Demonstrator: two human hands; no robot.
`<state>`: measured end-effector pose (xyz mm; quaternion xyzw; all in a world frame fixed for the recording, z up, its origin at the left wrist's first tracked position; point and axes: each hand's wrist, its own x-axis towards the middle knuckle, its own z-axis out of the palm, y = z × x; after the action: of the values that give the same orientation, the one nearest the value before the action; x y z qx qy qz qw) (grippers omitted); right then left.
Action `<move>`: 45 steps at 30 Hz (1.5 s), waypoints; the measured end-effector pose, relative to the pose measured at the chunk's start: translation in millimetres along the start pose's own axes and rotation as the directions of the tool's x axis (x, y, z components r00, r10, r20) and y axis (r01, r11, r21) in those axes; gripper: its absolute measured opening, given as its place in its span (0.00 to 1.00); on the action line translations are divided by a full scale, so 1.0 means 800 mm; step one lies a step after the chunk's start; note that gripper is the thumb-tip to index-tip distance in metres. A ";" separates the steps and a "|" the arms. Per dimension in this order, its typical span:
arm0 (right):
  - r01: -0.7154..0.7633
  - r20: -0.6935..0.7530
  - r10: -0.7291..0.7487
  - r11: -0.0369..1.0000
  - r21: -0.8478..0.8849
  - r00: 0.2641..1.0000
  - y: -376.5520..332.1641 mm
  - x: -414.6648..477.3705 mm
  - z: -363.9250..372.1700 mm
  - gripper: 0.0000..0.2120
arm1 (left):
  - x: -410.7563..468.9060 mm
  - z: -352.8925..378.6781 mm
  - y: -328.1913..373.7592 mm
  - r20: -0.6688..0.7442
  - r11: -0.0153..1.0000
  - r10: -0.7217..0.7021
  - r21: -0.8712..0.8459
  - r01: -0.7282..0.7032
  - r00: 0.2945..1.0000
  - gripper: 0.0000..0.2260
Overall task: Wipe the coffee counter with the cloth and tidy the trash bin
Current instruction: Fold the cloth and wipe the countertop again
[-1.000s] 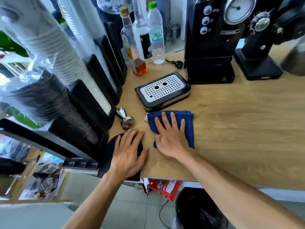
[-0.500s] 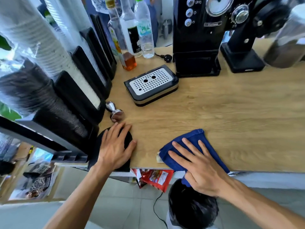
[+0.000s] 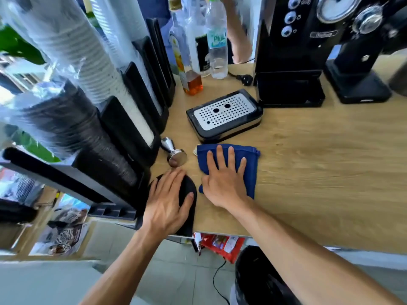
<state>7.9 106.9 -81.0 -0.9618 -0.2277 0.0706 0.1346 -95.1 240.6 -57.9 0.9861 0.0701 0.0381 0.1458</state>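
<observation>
The right hand [image 3: 224, 181], fingers spread flat, presses the folded blue cloth [image 3: 248, 164] onto the wooden table [image 3: 319, 172]. The cloth's long axis runs from the near edge toward twelve o'clock, its far edge just beside the drip tray [image 3: 224, 115]. The left hand [image 3: 167, 201] lies open on a black mat [image 3: 189, 208] at nine o'clock of the cloth. A water bottle [image 3: 218, 47] reads "Plus". The black-lined trash bin [image 3: 259, 280] stands below the table edge at six o'clock.

Coffee shop counter, espresso machine [image 3: 293, 51], stacked cups [image 3: 72, 47]
</observation>
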 end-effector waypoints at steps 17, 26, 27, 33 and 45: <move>0.215 0.074 -0.224 0.970 0.112 0.972 0.004 -0.130 -0.002 0.36 | -0.006 -0.004 0.007 -0.020 0.996 -0.052 -0.073 0.050 0.998 0.26; 0.356 0.038 -0.357 0.934 0.028 0.934 0.061 -0.121 -0.012 0.32 | -0.021 -0.003 0.028 -0.234 0.991 0.000 -0.131 -0.031 0.972 0.21; 0.353 0.041 -0.354 0.935 0.015 0.934 0.064 -0.123 -0.013 0.32 | -0.023 0.000 0.038 -0.234 0.991 0.037 -0.119 -0.066 0.972 0.21; 0.308 0.031 -0.308 0.951 -0.004 0.951 0.093 -0.131 -0.022 0.35 | -0.031 0.018 0.081 -0.092 0.967 0.252 -0.010 -0.254 0.963 0.22; 0.244 0.095 -0.235 0.965 -0.097 0.967 0.199 -0.161 -0.067 0.38 | 0.007 0.057 0.146 0.253 0.924 0.346 0.073 -0.375 0.903 0.40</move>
<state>-28.6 -101.3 -66.5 -0.9293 -0.3513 0.0810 0.0805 -70.2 118.1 -67.0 0.9864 -0.1293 -0.0570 0.0840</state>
